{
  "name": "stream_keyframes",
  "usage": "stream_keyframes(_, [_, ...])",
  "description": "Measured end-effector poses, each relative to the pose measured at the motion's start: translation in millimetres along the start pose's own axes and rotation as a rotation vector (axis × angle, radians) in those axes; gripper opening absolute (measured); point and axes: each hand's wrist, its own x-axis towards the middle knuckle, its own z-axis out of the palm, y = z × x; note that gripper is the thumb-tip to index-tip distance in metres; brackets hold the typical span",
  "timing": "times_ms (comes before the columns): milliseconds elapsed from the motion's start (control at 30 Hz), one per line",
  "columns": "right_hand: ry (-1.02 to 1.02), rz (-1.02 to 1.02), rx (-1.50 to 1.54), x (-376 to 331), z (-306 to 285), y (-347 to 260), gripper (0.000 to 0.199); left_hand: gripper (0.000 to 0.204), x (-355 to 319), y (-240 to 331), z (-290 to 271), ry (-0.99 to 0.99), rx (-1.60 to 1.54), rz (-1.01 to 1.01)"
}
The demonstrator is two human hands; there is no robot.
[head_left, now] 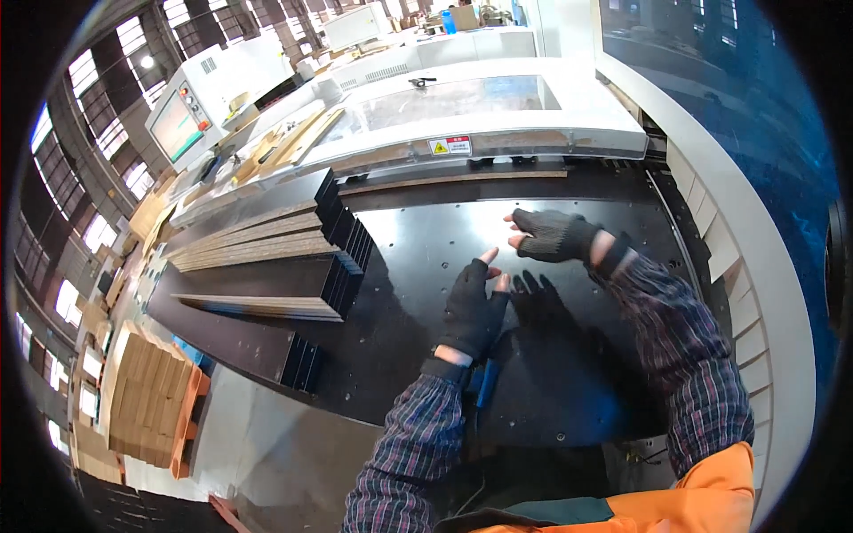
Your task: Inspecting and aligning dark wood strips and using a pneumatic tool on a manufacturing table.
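My left hand (475,306), in a dark fingerless glove, hovers over the black machine table (418,244). Its thumb and fingertips are apart with nothing between them. Farther off and to the right is my right hand (553,235) in a matching glove, fingers pointing left and parted from the thumb, also empty. Left of both hands lie stacked dark boards (267,226) with pale brown cut edges. A lower stack of boards (258,302) lies in front of them, and more dark pieces (298,362) lie nearest me. A blue handle-like thing (485,384) shows beside my left wrist.
A white machine beam (498,133) with a warning label spans the far side. A control screen (178,124) stands at far left, and a pallet of boards (151,395) on the floor at left. A white curved frame (755,293) borders the table's right.
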Motion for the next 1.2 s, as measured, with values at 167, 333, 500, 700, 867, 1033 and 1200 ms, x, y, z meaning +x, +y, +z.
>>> stream_keyframes(167, [-0.075, 0.19, -0.456, 121, 20, -8, 0.043, 0.042, -3, 4, -12, -0.025, -0.031, 0.0])
stream_keyframes(333, [0.105, 0.256, -0.637, 204, 42, 16, 0.059, 0.049, -4, 13, -19, -0.062, -0.033, 0.119])
stream_keyframes(500, [0.202, 0.28, -0.583, 226, 65, 38, 0.063, 0.053, -5, 11, -16, 0.001, 0.071, 0.22])
stream_keyframes(700, [0.04, 0.211, -0.485, 179, 58, 2, 0.058, 0.052, -2, 8, -32, -0.009, 0.042, 0.247])
stream_keyframes(867, [-0.157, 0.166, -0.463, 77, 51, -23, 0.066, 0.038, -1, 8, -31, 0.132, 0.045, 0.249])
stream_keyframes(1033, [-0.07, 0.222, -0.689, -58, 25, -34, 0.104, 0.034, -4, -6, -27, 0.332, 0.019, 0.231])
stream_keyframes(1200, [-0.08, 0.423, -0.428, -135, 30, -38, 0.108, 0.038, -32, 3, -46, 0.243, -0.087, 0.057])
